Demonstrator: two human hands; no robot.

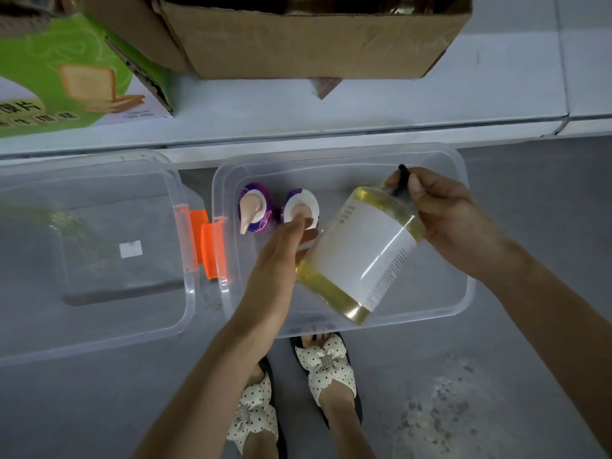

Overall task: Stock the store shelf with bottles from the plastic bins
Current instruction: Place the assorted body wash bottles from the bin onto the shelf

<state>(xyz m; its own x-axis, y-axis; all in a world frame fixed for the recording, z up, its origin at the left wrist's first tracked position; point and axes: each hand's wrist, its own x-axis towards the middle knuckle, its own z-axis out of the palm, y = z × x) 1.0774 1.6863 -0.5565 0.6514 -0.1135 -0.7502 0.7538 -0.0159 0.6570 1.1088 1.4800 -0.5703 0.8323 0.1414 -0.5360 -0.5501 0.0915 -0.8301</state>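
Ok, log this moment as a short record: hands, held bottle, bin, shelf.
held bottle: yellow bottle, tilted, over the right bin
right hand: pinches its black top
left hand: straight fingers against its side
in right bin: two purple pump bottles
shelf: cardboard box, green box

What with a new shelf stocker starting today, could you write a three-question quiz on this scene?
1. True or false: the yellow bottle stands upright on the floor of the right bin.
2. How many purple bottles stand in that bin?
3. Which hand grips the yellow bottle's pump end: A left, B right?
Key: 1 false, it is held tilted above the bin. 2 two. 3 B, the right hand; the left hand steadies its side.
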